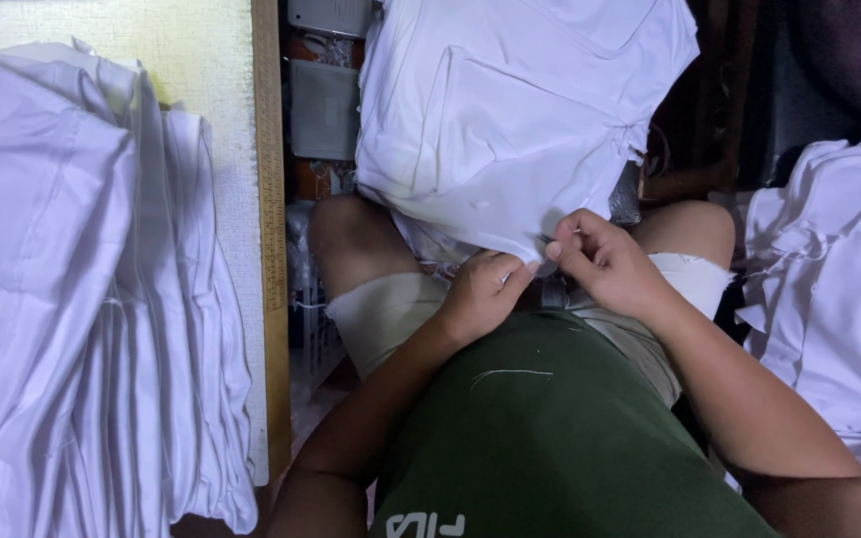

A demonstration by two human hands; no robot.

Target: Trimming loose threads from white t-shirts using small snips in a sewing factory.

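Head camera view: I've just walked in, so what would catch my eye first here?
Probably the white garment spread over the seated person's knees, with the left hand and right hand pinching its lower edge close together at the centre. Next, the big stack of white cloth on the table at the left, beside a wooden ruler along the table's edge.

Both hands meet at the lap, left hand (pixel 482 291) and right hand (pixel 602 261) pinching.

Left hand (pixel 485 294) and right hand (pixel 600 261) pinch lower edge of white cotton garment (pixel 510 110) draped over knees. Loose white thread (pixel 510 374) on green shirt (pixel 550 438). Stacked white folded garments (pixel 82 299) on table (pixel 201 60) at left.
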